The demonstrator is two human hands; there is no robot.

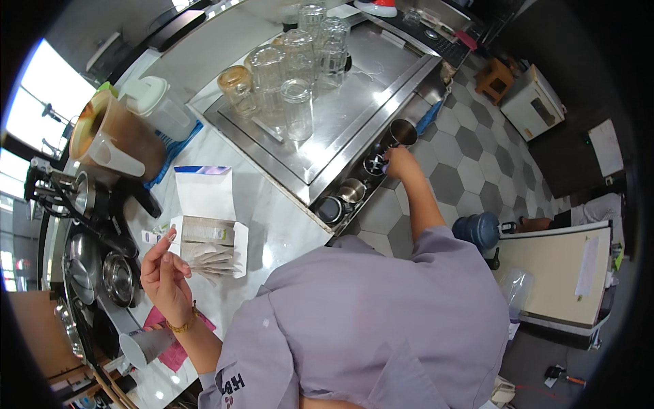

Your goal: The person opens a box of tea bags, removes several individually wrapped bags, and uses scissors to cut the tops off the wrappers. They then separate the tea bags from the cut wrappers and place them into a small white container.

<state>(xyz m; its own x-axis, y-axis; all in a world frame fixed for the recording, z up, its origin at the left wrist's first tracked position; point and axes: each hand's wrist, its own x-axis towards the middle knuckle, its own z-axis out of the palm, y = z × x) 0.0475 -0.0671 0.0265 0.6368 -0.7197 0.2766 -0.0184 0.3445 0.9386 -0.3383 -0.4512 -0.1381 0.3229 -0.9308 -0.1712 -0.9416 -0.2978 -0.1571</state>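
My left hand is raised beside an opened carton of tea bags, its index finger extended and its other fingers curled. A thin pale string shows at the fingertips, and small printed tags appear just behind them. Paper tea sachets fan out in the near half of the carton, while the far half holds a tight row. My right hand reaches down into a narrow metal rack on the counter's front side. Its fingers, partly hidden, are at a dark round holder between a tall steel cup and a small steel pitcher.
Upturned glasses stand on a steel drain surface. A brown-filled pitcher and a lidded clear jug are at the left. A grey cup lies by a pink cloth. A blue water bottle sits on the tiled floor.
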